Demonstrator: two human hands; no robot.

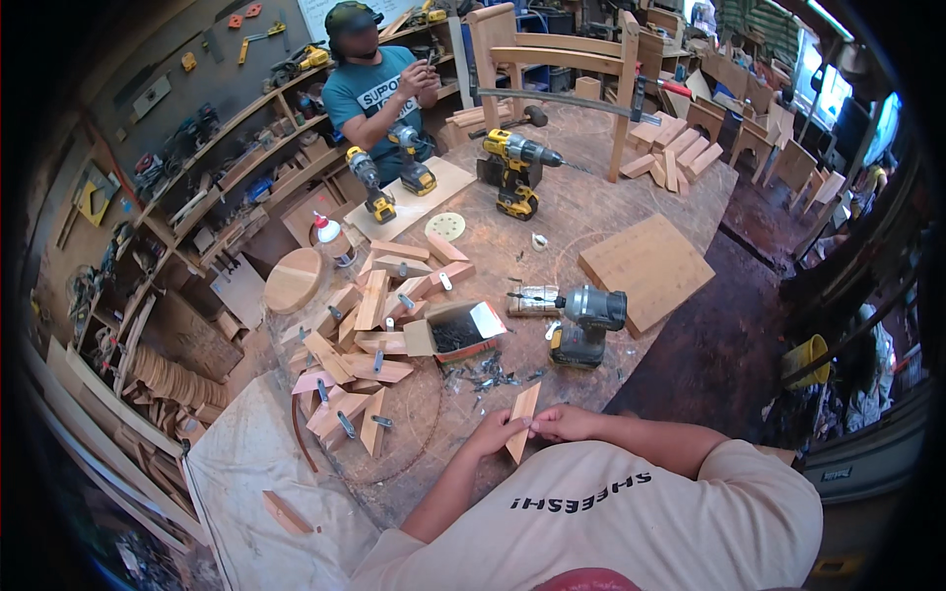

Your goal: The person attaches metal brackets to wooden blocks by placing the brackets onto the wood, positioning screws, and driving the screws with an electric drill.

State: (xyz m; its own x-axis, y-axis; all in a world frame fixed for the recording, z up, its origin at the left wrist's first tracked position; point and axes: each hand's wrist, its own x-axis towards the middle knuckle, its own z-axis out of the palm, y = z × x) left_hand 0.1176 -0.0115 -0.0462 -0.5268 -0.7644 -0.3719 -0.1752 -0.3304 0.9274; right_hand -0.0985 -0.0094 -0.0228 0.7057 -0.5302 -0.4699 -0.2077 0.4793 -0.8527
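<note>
Close to my body at the table's near edge, my left hand (490, 431) grips a small wooden block (526, 402) with slanted ends. My right hand (560, 422) is closed, its fingertips pinched against the block's side; whatever they hold is too small to make out. Just beyond lies a spill of dark screws (485, 374) beside an open cardboard box (455, 333). A cordless driver (589, 320) with a long bit stands right of the box. To the left is a heap of cut wooden blocks (372, 300), several with small metal brackets (346, 425) attached.
Farther back on the table (591, 212) stand a yellow drill (517, 167), two more drivers (367, 182), a glue bottle (333, 239) and a wooden frame (562, 59) with a clamp. A square board (645, 271) lies right. Across the table stands another person (379, 94).
</note>
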